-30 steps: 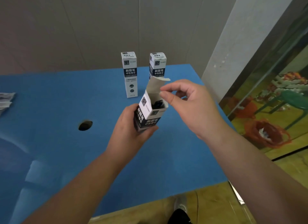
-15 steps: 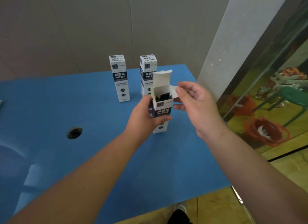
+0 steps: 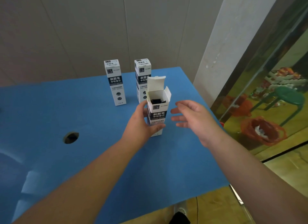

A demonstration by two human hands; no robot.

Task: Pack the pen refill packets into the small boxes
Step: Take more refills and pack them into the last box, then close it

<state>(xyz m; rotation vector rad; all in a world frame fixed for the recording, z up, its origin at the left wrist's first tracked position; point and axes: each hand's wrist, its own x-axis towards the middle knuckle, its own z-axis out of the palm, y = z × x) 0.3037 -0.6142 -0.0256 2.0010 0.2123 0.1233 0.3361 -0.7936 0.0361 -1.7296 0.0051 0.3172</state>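
A small white and black box (image 3: 158,112) stands upright on the blue table (image 3: 83,157), its top flaps open and dark refill packets (image 3: 156,101) showing inside. My left hand (image 3: 141,123) grips the box round its lower half. To the right of the box, a short gap away, my right hand (image 3: 191,117) hangs with fingers straight and holds nothing. Two closed boxes of the same kind stand behind: one (image 3: 115,82) at the left, one (image 3: 141,77) partly hidden by the open box.
A round hole (image 3: 71,137) lies in the table left of my left arm. The table's right edge (image 3: 208,110) runs close past my right hand, beside a white pillar (image 3: 233,48). On the floor to the right are a red basket (image 3: 265,132) and a green stool (image 3: 286,97).
The box went from tilted in the air to standing upright on the table, farther out. My right hand let go of the top flap and drew away to the right, fingers spread.
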